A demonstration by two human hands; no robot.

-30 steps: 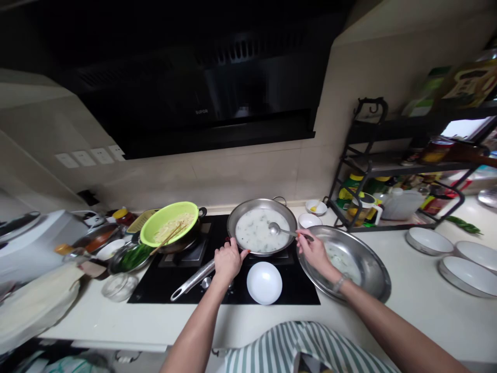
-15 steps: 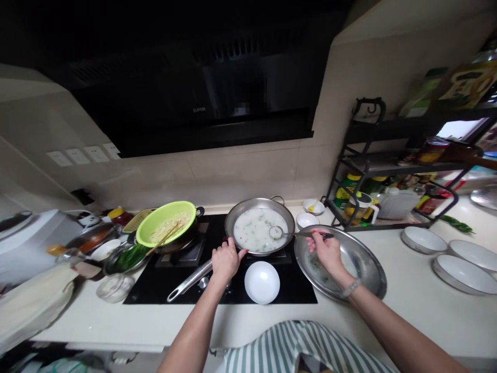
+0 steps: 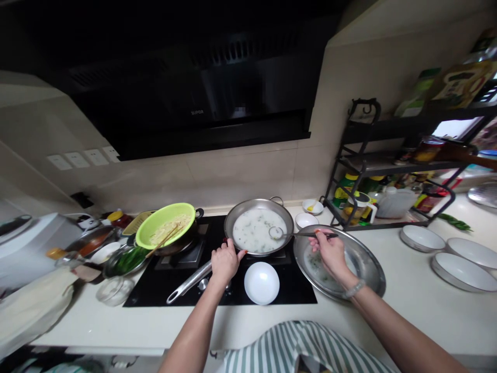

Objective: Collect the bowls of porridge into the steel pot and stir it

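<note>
My left hand (image 3: 225, 263) is wrapped over the inner end of the steel handle (image 3: 190, 283) of a wide pan (image 3: 229, 224), close to its rim. White, milky liquid with green bits (image 3: 252, 228) fills much of the pan. In my right hand (image 3: 329, 254), the fingers pinch the dark handle of a ladle (image 3: 276, 233), whose bowl lies at the liquid's surface near the pan's right side. Beneath that hand is a large steel basin (image 3: 370, 264) with some cloudy liquid and green bits. A white bowl (image 3: 261, 283) stands on the black hob (image 3: 298, 290) in front of the pan.
On the left, a lime-green colander (image 3: 145, 235) with pale strips and chopsticks (image 3: 165, 239) rests on a dark pot. A glass jar (image 3: 115, 291) stands near the hob. Several white bowls (image 3: 464, 272) and a black rack (image 3: 363, 166) with bottles are on the right. A range hood (image 3: 217, 77) hangs above.
The ladle and my right hand have shifted very slightly. My left hand keeps its hold on the pan handle. The camera view has moved a little.
</note>
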